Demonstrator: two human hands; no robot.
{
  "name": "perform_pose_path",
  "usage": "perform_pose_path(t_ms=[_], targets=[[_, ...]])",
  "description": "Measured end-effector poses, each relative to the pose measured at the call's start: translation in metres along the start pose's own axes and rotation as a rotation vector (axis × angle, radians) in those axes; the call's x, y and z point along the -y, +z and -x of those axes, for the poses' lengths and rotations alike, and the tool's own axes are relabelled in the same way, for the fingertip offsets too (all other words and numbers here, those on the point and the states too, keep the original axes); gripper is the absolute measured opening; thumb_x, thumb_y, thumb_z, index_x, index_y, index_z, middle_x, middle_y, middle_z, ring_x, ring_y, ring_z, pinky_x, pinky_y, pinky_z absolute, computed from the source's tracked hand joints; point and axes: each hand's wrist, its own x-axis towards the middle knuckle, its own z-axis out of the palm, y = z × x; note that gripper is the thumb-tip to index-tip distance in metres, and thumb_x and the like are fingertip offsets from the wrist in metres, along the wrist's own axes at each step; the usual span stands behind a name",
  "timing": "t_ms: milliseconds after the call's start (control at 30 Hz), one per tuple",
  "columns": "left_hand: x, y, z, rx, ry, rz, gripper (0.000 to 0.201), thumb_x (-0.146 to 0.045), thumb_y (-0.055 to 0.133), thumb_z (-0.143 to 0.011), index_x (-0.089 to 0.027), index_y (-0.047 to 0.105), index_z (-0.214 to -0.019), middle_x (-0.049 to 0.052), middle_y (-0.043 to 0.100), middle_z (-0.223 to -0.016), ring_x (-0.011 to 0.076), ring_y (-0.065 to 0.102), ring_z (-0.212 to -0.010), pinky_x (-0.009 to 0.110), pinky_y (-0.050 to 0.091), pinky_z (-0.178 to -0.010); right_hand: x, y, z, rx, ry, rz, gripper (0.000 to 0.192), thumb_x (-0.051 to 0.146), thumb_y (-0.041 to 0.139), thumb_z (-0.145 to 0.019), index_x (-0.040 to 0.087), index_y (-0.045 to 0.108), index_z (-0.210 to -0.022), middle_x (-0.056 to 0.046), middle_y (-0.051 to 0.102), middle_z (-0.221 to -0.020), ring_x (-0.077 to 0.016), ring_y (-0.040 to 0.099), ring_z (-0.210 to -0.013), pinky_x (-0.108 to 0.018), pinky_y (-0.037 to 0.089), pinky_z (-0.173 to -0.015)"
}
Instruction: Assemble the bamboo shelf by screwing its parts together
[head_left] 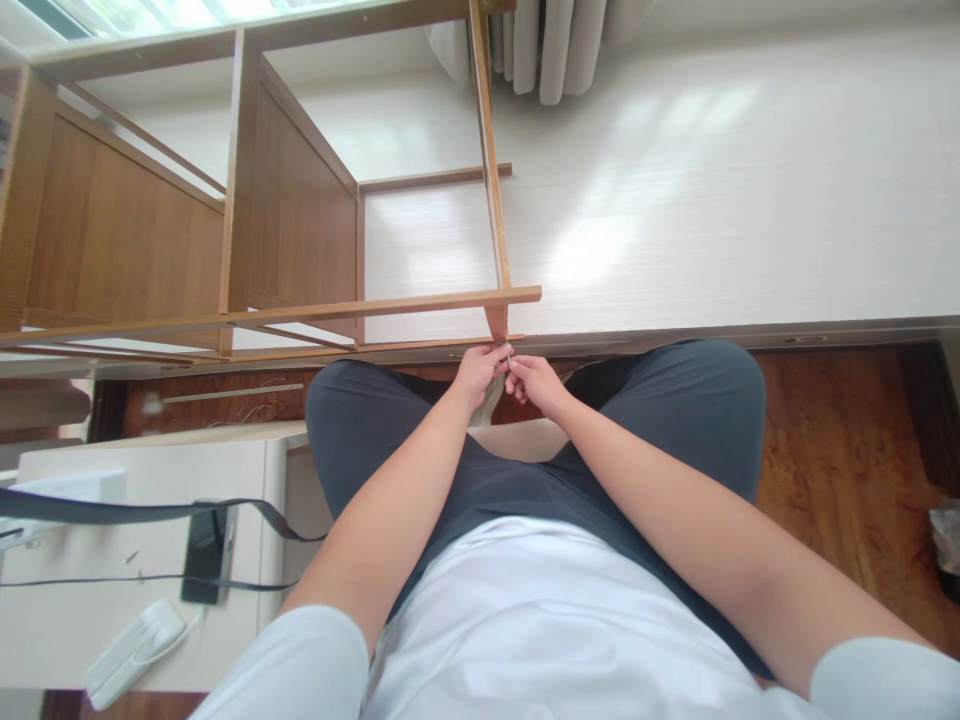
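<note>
the left hand [476, 372] and right hand [534, 383] meet just below the near corner of a wooden frame [360, 305], fingertips almost touching. between them sits a small thin metal piece [509, 359], a screw or pin by the look of it, though it is too small to be sure. its long axis runs roughly upright in the picture, pointing toward the short leg [496, 322] of the frame directly above the hands. the right hand's fingers are pinched on the piece; the left hand's fingers are closed beside it, touching the leg's bottom edge, but whether they also grip the piece cannot be told. both hands are about equally near, the right slightly lower. both forearms reach straight forward over the lap, converging in a narrow v, wrists level. the frame lies on a white surface [712, 200] ahead of the knees. to the left, a white box [135, 560] carries a phone [206, 552] and a dark strap [112, 512]
</note>
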Motion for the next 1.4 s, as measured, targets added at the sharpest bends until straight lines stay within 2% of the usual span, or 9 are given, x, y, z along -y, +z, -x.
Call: perform_pose_path(t_ms=[233, 367, 467, 600, 767, 867, 1133, 1400], targets=[[0.007, -0.002, -0.006, 0.032, -0.041, 0.032, 0.036, -0.045, 0.086, -0.069, -0.015, 0.068, -0.077, -0.002, 0.052, -0.050, 0.0102, 0.052, -0.046, 0.024, 0.040, -0.049, 0.010, -0.003, 0.003, 0.130, 0.228, -0.348, 0.016, 0.031, 0.051, -0.091, 0.018, 0.061, -0.088, 0.002, 0.056, -0.058, -0.0110, 0.041, -0.045, -0.023, 0.036, -0.047], [0.008, -0.002, -0.007, 0.042, -0.025, 0.035, 0.037, -0.046, 0.085, -0.071, -0.014, 0.067, -0.077, -0.002, 0.055, -0.053, 0.0094, 0.052, -0.045, 0.024, 0.040, -0.049, 0.010, -0.006, -0.001, 0.179, 0.278, -0.400, 0.016, 0.028, 0.049, -0.092, 0.018, 0.062, -0.090, 0.002, 0.055, -0.059, -0.0113, 0.040, -0.048, -0.023, 0.036, -0.049], [0.008, -0.001, -0.006, 0.046, -0.026, 0.022, 0.036, -0.045, 0.084, -0.072, -0.015, 0.066, -0.076, -0.003, 0.053, -0.052, 0.0091, 0.051, -0.046, 0.024, 0.040, -0.051, 0.008, -0.005, -0.003, 0.175, 0.254, -0.373, 0.017, 0.029, 0.049, -0.091, 0.018, 0.061, -0.091, 0.002, 0.054, -0.059, -0.0109, 0.040, -0.047, -0.023, 0.036, -0.048], [0.006, 0.000, -0.005, 0.028, -0.006, 0.009, 0.033, -0.042, 0.084, -0.072, -0.014, 0.066, -0.072, -0.002, 0.055, -0.057, 0.0078, 0.050, -0.050, 0.023, 0.036, -0.051, 0.004, -0.002, -0.002, 0.050, 0.134, -0.132, 0.019, 0.038, 0.052, -0.090, 0.020, 0.057, -0.086, 0.003, 0.055, -0.058, -0.0111, 0.040, -0.045, -0.024, 0.033, -0.046], [0.004, 0.001, -0.004, -0.001, 0.009, 0.014, 0.029, -0.037, 0.085, -0.069, -0.014, 0.068, -0.073, 0.001, 0.062, -0.069, 0.0072, 0.050, -0.058, 0.021, 0.032, -0.052, 0.005, -0.004, 0.004, -0.263, -0.126, 0.468, 0.031, 0.048, 0.068, -0.079, 0.024, 0.049, -0.079, 0.003, 0.059, -0.064, -0.0144, 0.049, -0.058, -0.025, 0.034, -0.057], [0.004, 0.001, -0.004, 0.001, 0.007, 0.022, 0.029, -0.037, 0.085, -0.070, -0.014, 0.068, -0.071, 0.000, 0.058, -0.064, 0.0067, 0.045, -0.055, 0.022, 0.031, -0.052, 0.007, -0.005, 0.008, -0.308, -0.148, 0.743, 0.032, 0.050, 0.067, -0.082, 0.024, 0.050, -0.074, 0.001, 0.058, -0.064, -0.0168, 0.050, -0.061, -0.027, 0.031, -0.059], [0.005, 0.001, -0.006, -0.008, 0.006, 0.020, 0.029, -0.037, 0.086, -0.068, -0.013, 0.070, -0.073, 0.001, 0.061, -0.069, 0.0069, 0.048, -0.058, 0.021, 0.031, -0.052, 0.008, -0.003, 0.007, -0.348, -0.155, 0.942, 0.034, 0.054, 0.063, -0.088, 0.023, 0.058, -0.076, -0.007, 0.064, -0.072, -0.0224, 0.059, -0.071, -0.030, 0.034, -0.065], [0.004, 0.001, -0.004, -0.017, 0.005, 0.015, 0.034, -0.040, 0.088, -0.064, -0.013, 0.070, -0.074, 0.003, 0.063, -0.071, 0.0075, 0.050, -0.060, 0.020, 0.031, -0.051, 0.012, -0.003, 0.007, -0.356, -0.123, 1.003, 0.029, 0.050, 0.064, -0.088, 0.022, 0.064, -0.078, -0.010, 0.070, -0.078, -0.0265, 0.066, -0.078, -0.034, 0.041, -0.070]])
